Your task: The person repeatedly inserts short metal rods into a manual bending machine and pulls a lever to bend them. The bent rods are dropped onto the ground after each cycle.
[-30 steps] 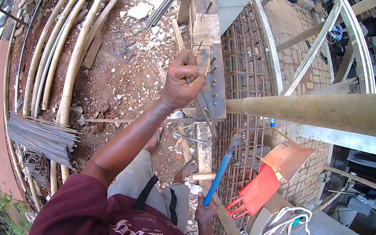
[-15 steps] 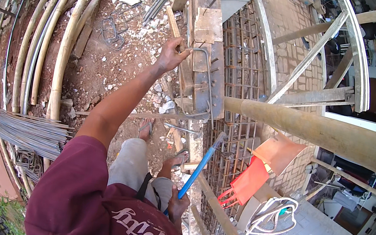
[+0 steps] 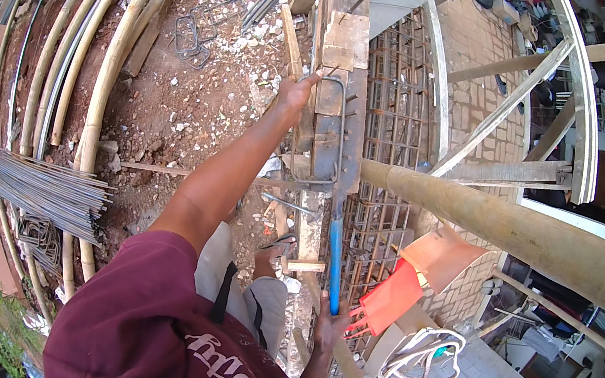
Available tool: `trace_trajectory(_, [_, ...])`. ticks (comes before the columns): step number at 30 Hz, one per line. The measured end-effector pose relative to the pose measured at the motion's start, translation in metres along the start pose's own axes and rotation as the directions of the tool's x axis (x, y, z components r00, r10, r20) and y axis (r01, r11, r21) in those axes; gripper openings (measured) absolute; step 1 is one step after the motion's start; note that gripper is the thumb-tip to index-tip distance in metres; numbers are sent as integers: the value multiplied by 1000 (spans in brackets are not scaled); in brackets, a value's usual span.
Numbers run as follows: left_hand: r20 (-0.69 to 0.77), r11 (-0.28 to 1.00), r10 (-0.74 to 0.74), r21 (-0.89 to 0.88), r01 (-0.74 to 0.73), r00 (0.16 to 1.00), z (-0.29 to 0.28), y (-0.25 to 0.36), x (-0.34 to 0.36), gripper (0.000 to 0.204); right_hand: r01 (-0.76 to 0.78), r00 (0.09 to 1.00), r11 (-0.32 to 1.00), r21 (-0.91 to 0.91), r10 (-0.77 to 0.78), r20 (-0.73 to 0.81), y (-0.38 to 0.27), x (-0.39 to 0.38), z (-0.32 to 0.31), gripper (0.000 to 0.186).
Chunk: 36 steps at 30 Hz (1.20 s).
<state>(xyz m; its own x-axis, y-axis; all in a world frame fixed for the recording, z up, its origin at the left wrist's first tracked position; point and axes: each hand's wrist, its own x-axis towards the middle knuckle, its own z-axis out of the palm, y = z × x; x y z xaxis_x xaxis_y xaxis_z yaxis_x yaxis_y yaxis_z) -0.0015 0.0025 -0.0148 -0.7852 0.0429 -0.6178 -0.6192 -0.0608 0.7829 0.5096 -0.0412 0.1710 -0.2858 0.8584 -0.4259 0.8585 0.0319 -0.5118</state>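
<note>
My left hand (image 3: 298,93) is closed around one end of a bent steel rod (image 3: 344,128), its fingers at the rod's upper left corner. The rod lies as a partly formed rectangle over a wooden bending bench (image 3: 328,126) with a metal plate and several upright pins. In my right hand (image 3: 329,326) is the lower end of a blue-handled bar bender (image 3: 335,261). The bender points away from me, its metal head at the rod's near right corner by the plate's edge. Whether the head grips the rod is too small to tell.
Right of the bench runs a long rebar cage (image 3: 398,109), crossed by a thick bamboo pole (image 3: 504,217). A red bag (image 3: 390,294) sits near my right hand. Bundled thin rods (image 3: 52,193) and long bamboo poles (image 3: 110,79) lie left. Rubble covers the ground.
My right hand has moved right and a little forward, swinging the bender nearly straight, with its head now at the rod's corner. My left hand keeps its hold on the rod.
</note>
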Motion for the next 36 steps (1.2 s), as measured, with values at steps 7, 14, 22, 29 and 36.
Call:
trace_trajectory(7, [36,999,-34,11,34,999,-5,7,-9,34,183,973,909,-373,-115,199,4,136,-95,52])
trace_trajectory(14, [1,999,-44,-6,44,999,-3,18,-18,34,518,843,711,-475,-330,426,3,283,-128,56])
trace_trajectory(22, [-22,998,52,19,-52,998,0,18,-28,37,634,760,600,-488,-362,540,-64,325,-134,56])
trace_trajectory(29, [-35,1000,11,10,-10,999,0,23,-29,38,506,858,699,-505,-346,380,-4,290,-107,67])
trace_trajectory(36, [-33,991,132,-6,-132,991,3,11,-23,44,534,844,728,-430,-430,321,40,301,-100,65])
